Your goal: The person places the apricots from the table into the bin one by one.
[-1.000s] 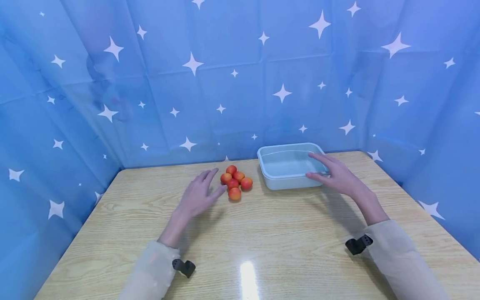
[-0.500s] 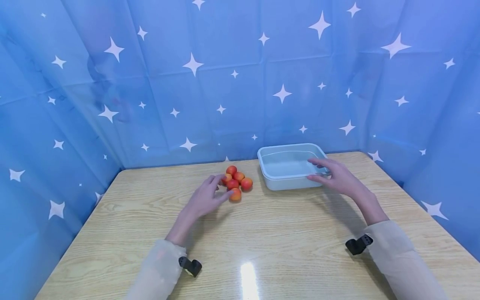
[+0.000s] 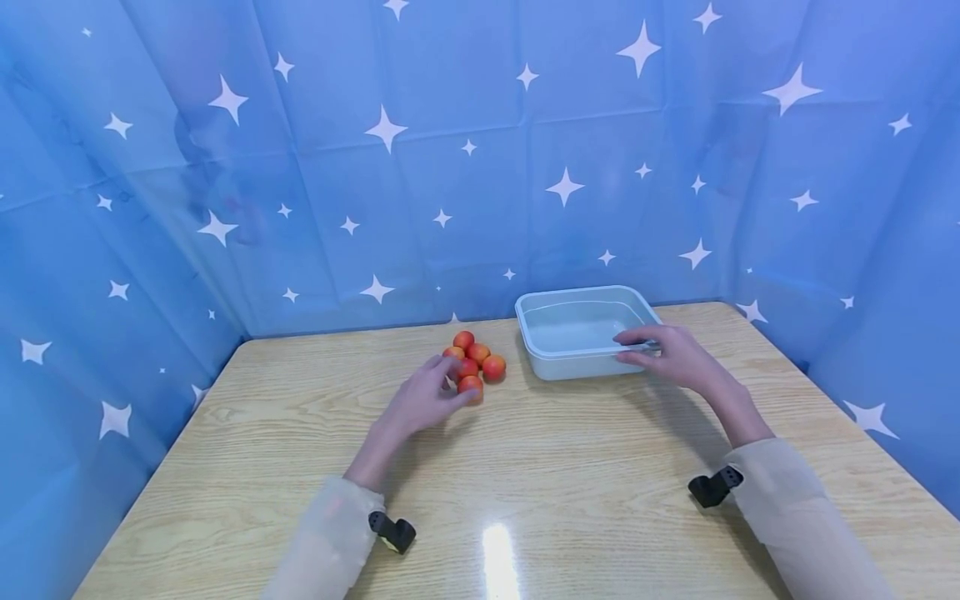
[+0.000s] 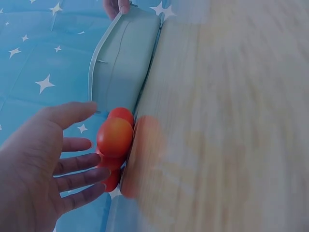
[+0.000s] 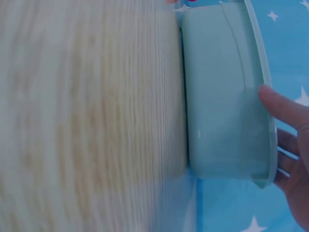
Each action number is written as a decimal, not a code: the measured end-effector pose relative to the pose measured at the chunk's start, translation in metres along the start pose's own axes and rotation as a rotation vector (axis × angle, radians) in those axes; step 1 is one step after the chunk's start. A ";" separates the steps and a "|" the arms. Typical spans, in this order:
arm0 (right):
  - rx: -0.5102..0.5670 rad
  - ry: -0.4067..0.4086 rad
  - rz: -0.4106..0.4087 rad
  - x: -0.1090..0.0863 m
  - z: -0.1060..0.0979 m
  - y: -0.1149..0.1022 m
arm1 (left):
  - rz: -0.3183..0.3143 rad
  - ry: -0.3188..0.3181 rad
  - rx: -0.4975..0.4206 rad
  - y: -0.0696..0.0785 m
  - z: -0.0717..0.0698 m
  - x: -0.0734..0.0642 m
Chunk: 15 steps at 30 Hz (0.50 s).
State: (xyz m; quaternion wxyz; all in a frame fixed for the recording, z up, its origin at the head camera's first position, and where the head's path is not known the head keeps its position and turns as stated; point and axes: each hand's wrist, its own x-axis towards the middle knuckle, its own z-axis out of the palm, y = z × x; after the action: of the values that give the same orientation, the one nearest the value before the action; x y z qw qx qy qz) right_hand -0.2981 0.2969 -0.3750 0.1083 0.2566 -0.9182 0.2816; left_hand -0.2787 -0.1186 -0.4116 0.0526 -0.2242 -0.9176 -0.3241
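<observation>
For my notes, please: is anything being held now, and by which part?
The right hand pinches the blue box at its rim, near the front right corner; the left hand holds nothing.

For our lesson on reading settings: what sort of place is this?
Probably a staged recording corner: a starry blue curtain hangs behind and beside a wooden table, and small black wrist devices look like cameras.

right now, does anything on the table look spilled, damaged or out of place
Nothing stands out. The red-orange fruits sit bunched on the table, the pale blue container stands upright to their right, and no spill or damage shows. The bright patch looks like glare.
</observation>
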 end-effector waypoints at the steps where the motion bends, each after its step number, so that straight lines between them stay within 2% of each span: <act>1: 0.001 -0.005 0.011 0.000 0.000 0.000 | 0.004 0.000 0.005 0.000 0.001 0.000; 6: -0.005 -0.012 0.042 0.000 0.001 0.002 | 0.008 -0.015 0.043 0.000 0.004 0.003; 15: -0.021 0.015 0.048 0.000 0.003 0.006 | 0.004 -0.025 0.066 -0.001 0.008 0.007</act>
State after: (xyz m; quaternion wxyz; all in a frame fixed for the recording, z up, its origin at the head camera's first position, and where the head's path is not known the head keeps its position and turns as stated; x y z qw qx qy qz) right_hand -0.3009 0.2993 -0.3800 0.1113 0.2313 -0.9261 0.2763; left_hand -0.2846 -0.1121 -0.4165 0.0489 -0.2281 -0.9279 -0.2909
